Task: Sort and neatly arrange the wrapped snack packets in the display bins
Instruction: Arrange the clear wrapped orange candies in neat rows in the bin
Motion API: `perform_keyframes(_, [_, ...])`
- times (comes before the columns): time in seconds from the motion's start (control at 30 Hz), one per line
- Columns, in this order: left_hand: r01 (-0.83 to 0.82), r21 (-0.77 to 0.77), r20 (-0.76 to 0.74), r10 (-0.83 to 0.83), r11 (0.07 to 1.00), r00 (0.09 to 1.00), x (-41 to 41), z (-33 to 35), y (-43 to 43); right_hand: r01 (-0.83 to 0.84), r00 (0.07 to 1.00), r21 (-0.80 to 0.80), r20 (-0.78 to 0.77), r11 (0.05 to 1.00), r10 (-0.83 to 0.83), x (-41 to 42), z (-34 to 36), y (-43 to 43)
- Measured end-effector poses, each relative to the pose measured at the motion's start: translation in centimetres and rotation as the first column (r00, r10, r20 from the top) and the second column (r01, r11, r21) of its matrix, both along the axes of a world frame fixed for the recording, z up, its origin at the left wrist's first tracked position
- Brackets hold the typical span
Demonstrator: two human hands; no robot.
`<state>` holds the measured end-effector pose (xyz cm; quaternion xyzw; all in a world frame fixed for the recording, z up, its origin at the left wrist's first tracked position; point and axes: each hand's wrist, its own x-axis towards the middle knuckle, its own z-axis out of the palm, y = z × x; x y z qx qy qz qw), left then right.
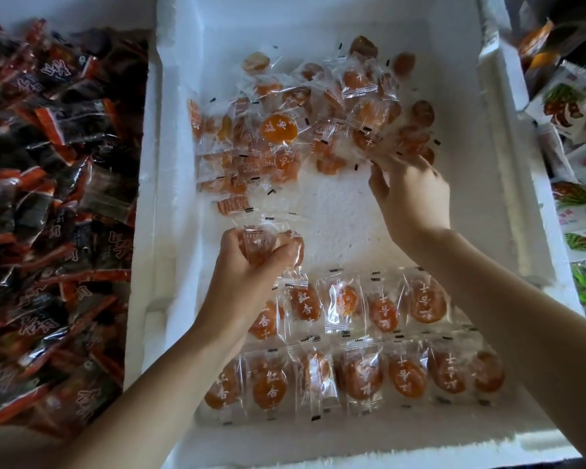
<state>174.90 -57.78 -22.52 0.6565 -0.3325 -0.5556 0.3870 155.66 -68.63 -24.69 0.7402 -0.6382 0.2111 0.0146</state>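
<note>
Foam bin (156, 231): white, with thick walls, and it fills the middle of the view. Clock directions below are read from its bare floor centre.

Nearest row (352, 374): clear-wrapped orange snack packets at 6 o'clock, lying side by side in a line along the near wall, their edges overlapping.

Second row (362, 302): the same kind of packets, just beyond the nearest row at 6 o'clock. It is a shorter line, and its left end is hidden under the left wrist.

Left hand (251, 262): at about 7 o'clock, above the left end of the second row, with fingers and thumb curled round the held packet.

Held packet (261, 238): an orange snack in clear wrap, with the top of the wrapper sticking out past the fingers.

Right hand (410, 191): at about 2 o'clock, its fingertips at the near right edge of the loose pile and touching wrappers. They are blurred there, so I cannot tell whether they grip anything.

Loose pile (285, 130): unsorted orange packets heaped at 12 o'clock, lying at all angles across the far floor.

Dark packets (48, 164): a dense heap in black and red wrappers at 9 o'clock, outside the left wall.

Green-printed packets (575, 106): white and green wrappers at 3 o'clock, beyond the right wall.
</note>
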Motion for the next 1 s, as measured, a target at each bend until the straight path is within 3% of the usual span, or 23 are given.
perform_keyframes(0.1, [-0.027,0.023,-0.022,0.028,0.999,0.999,0.0,-0.2,0.0,-0.095,0.983,-0.046,0.156,0.994,0.101,0.4,1.8,2.1])
perform_keyframes(0.2, [-0.049,0.036,-0.053,0.051,0.998,0.997,-0.4,-0.2,-0.1,-0.299,0.880,-0.073,0.364,0.952,0.304,2.1,3.1,5.8])
perform_keyframes(0.27, [-0.083,0.039,-0.138,0.087,0.996,0.987,-0.9,0.1,-0.1,-0.415,0.811,-0.035,0.438,0.909,0.387,3.2,3.0,8.1])
perform_keyframes(0.4, [-0.153,0.044,-0.364,0.159,0.987,0.918,-0.9,1.3,0.4,-0.517,0.763,0.058,0.485,0.854,0.428,4.2,2.3,10.4])
perform_keyframes(0.53, [-0.112,0.044,-0.368,0.121,0.993,0.922,-0.7,2.1,1.2,-0.482,0.659,0.113,0.701,0.869,0.275,4.4,3.4,10.8])
perform_keyframes(0.63, [-0.085,0.024,-0.304,0.088,0.996,0.948,-0.5,1.9,1.9,-0.444,0.531,0.270,0.848,0.855,0.008,4.6,4.5,10.5])
perform_keyframes(0.8, [-0.035,-0.064,-0.137,0.026,0.997,0.990,0.1,1.7,3.0,-0.495,0.481,0.445,0.856,0.746,-0.191,3.6,4.7,9.3])
perform_keyframes(0.9, [-0.032,-0.122,-0.092,0.021,0.992,0.996,0.4,1.9,3.7,-0.564,0.366,0.438,0.893,0.700,-0.264,3.2,4.5,9.3])
perform_keyframes(1.0, [-0.042,-0.156,-0.077,0.030,0.987,0.997,1.0,2.4,4.2,-0.558,0.303,0.423,0.905,0.714,-0.299,3.1,4.5,9.2])
